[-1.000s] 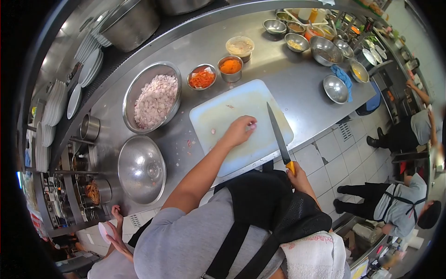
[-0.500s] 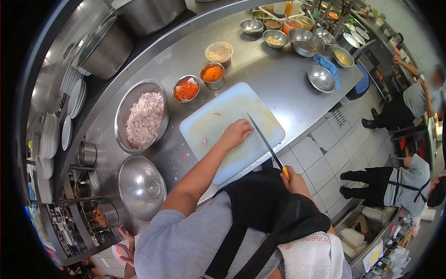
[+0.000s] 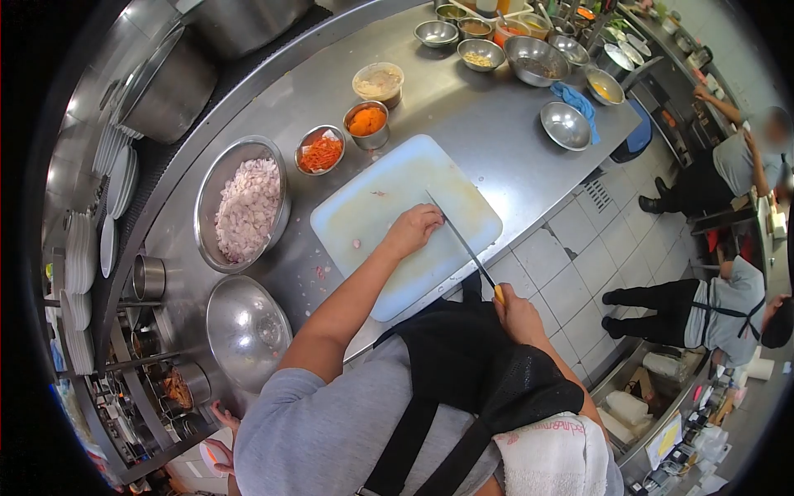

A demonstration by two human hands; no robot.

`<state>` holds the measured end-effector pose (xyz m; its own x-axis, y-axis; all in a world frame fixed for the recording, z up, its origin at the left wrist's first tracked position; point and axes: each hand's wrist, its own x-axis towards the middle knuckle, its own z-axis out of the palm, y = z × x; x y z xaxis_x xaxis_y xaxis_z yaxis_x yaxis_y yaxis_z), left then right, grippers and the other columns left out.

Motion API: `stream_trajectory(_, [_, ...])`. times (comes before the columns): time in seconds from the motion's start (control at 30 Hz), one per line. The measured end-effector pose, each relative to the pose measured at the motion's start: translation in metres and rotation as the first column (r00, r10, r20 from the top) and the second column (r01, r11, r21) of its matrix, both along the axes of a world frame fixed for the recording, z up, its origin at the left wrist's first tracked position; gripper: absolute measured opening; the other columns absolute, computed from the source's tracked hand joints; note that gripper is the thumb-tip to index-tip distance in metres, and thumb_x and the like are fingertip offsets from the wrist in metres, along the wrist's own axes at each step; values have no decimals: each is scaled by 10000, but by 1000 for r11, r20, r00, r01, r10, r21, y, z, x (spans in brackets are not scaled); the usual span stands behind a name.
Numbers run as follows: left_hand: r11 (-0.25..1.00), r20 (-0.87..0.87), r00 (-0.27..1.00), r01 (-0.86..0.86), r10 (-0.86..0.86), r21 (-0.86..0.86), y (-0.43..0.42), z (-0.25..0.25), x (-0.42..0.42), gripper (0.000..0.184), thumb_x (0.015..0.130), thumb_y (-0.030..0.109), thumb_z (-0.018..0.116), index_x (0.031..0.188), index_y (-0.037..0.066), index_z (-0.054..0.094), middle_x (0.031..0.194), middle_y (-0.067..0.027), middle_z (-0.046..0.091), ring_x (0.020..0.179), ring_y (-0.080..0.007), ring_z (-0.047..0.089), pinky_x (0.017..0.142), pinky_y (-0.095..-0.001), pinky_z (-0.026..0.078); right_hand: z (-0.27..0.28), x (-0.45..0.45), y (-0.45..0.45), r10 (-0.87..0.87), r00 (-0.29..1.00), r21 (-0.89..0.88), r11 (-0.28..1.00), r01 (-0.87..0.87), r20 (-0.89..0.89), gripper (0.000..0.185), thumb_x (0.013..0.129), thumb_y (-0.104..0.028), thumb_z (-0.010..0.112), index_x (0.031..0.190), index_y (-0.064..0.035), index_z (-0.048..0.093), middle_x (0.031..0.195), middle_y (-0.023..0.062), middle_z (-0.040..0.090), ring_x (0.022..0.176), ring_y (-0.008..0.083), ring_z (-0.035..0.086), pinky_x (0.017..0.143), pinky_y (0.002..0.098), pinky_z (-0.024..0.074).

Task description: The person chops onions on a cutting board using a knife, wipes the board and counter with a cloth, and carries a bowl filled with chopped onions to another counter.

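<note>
As right fingers (image 3: 506, 302) grip a knife (image 3: 461, 240), left fingers (image 3: 430, 217) curled over board (image 3: 347, 207), hold unclear.

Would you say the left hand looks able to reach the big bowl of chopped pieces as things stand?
Probably yes: the left hand is at the cutting board, and nothing tall seems to stand between it and the big bowl, whose top is uncovered.
</note>
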<state>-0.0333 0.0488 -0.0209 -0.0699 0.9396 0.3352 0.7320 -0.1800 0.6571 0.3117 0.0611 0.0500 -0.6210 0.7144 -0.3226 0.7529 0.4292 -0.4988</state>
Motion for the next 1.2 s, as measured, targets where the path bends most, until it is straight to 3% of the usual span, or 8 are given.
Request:
stream_trajectory(0.17, [1000, -21, 1000, 18, -18, -14, -2, -2, -1, 131, 858, -38, 733, 963, 39, 743, 1079, -96, 729, 986, -294, 705, 883, -389, 588, -22, 3, -1, -14, 1000, -28, 999, 14, -2, 316, 1069, -310, 600, 1294, -97, 536, 832, 293, 721, 792, 518, 711, 704, 606, 561])
stream_trajectory(0.3, [1000, -13, 1000, -8, 8, -15, -3, -7, 1, 129, 857, -32, 735, 962, 41, 749, 1080, -89, 725, 992, -288, 704, 880, -387, 588, 5, 4, 3, 19, 1000, -2, 1000, -19, -7, 317, 1070, -313, 599, 1289, -96, 526, 835, 293, 720, 789, 521, 708, 701, 608, 556])
stream_trajectory(0.47, [999, -8, 999, -34, 34, 5, -3, -8, 3, 120, 861, -24, 737, 962, 40, 755, 1079, -89, 724, 989, -290, 707, 870, -383, 591, -22, 5, 11, 14, 1000, -51, 999, -13, 10, 321, 1066, -309, 606, 1290, -93, 527, 855, 299, 719, 822, 522, 706, 722, 600, 553])
stream_trajectory(0.6, [999, -16, 999, -32, 32, 9, -7, -4, 4, 125, 862, -23, 738, 971, 35, 754, 1068, -93, 727, 978, -296, 712, 862, -384, 593, 4, 8, 13, 28, 999, -39, 999, -29, -38, 337, 1062, -329, 610, 1275, -82, 527, 865, 308, 719, 824, 534, 704, 723, 617, 554])
stream_trajectory(0.67, [1000, -15, 1000, -24, 24, 7, -4, -6, 4, 130, 861, -26, 738, 975, 34, 753, 1065, -95, 729, 973, -299, 714, 860, -385, 593, -20, 8, 16, 25, 999, -51, 998, -28, -47, 335, 1061, -330, 613, 1263, -76, 530, 870, 310, 720, 828, 535, 704, 724, 618, 554])
stream_trajectory(0.93, [998, 18, 998, -65, 65, -27, -4, -1, 8, 120, 859, -25, 727, 961, 38, 741, 1080, -89, 725, 1000, -306, 698, 880, -398, 587, -13, 16, 18, 45, 999, -94, 994, -46, -14, 343, 1062, -324, 615, 1263, -58, 533, 898, 325, 721, 852, 545, 700, 744, 607, 561])
stream_trajectory(1.0, [998, 23, 997, -67, 68, -12, -5, 0, 8, 124, 864, -20, 727, 974, 36, 742, 1092, -91, 723, 1001, -308, 697, 884, -400, 587, -41, 8, 26, 56, 985, -133, 988, -78, -163, 350, 1058, -314, 626, 1265, -47, 535, 907, 325, 721, 858, 546, 696, 750, 602, 560])
stream_trajectory(1.2, [995, -25, 998, -62, 64, 82, 7, -6, 17, 144, 892, 7, 727, 1031, 36, 748, 1133, -101, 716, 1008, -312, 695, 898, -405, 586, -34, 9, 43, -1, 990, -129, 992, -18, -142, 319, 1065, -313, 628, 1229, -50, 552, 897, 310, 718, 864, 526, 702, 740, 573, 548])
